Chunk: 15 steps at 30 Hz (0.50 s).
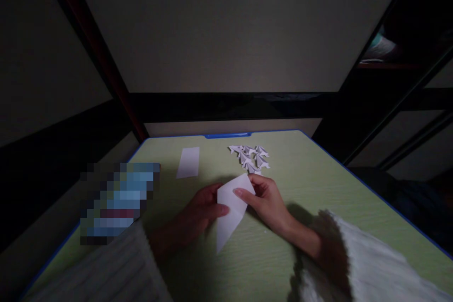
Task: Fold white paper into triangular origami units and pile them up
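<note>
Between my two hands is a white sheet of paper (231, 200), folded partway, with a long point hanging down toward me. My left hand (206, 206) pinches its left edge, thumb on the near face and the other fingers behind. At the upper right corner my right hand (265, 194) grips the same paper, thumb pressed on its face. Just beyond my hands lie several small folded paper figures (252, 158) in a cluster. A flat white rectangle of paper (188, 162) rests to their left.
A light green table (304, 165) with a blue edge lies under everything. A blurred-out, bluish object (123, 203) sits on its left side. Behind the table stands a pale panel (230, 33) with a dark lower band. Dark shelving (382, 63) is at the right.
</note>
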Each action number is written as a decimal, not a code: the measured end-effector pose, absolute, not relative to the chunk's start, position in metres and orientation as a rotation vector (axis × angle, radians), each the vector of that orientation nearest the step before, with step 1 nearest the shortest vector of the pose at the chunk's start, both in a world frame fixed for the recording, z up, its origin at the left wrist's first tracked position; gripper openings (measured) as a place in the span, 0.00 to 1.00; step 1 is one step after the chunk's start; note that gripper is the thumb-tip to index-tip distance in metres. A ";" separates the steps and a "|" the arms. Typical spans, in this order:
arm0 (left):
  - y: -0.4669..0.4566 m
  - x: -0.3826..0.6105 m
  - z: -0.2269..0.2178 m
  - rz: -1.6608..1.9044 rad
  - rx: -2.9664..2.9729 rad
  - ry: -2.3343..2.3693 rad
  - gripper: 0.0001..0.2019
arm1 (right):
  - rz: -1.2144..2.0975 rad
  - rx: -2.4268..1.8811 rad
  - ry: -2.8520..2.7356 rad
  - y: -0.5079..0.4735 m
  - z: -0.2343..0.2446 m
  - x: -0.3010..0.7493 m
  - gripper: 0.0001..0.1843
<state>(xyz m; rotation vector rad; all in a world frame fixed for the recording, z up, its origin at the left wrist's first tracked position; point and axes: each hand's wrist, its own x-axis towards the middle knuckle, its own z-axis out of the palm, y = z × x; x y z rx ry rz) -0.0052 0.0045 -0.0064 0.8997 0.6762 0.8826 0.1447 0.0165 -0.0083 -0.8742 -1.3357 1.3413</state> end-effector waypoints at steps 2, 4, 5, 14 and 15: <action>0.003 -0.004 -0.002 0.915 0.875 0.739 0.10 | 1.350 -0.883 -1.335 0.015 -0.006 0.144 0.07; 0.003 -0.003 0.002 0.985 0.854 0.814 0.08 | 1.393 -0.882 -1.301 0.014 -0.003 0.144 0.08; 0.002 -0.003 0.003 1.022 0.844 0.847 0.08 | 1.423 -0.878 -1.276 0.014 -0.002 0.143 0.09; 0.006 -0.006 -0.002 1.109 0.942 0.902 0.11 | 1.433 -0.849 -1.147 0.016 -0.004 0.143 0.08; 0.008 -0.007 -0.003 1.136 0.971 0.897 0.12 | 1.407 -0.850 -1.124 0.017 -0.004 0.143 0.08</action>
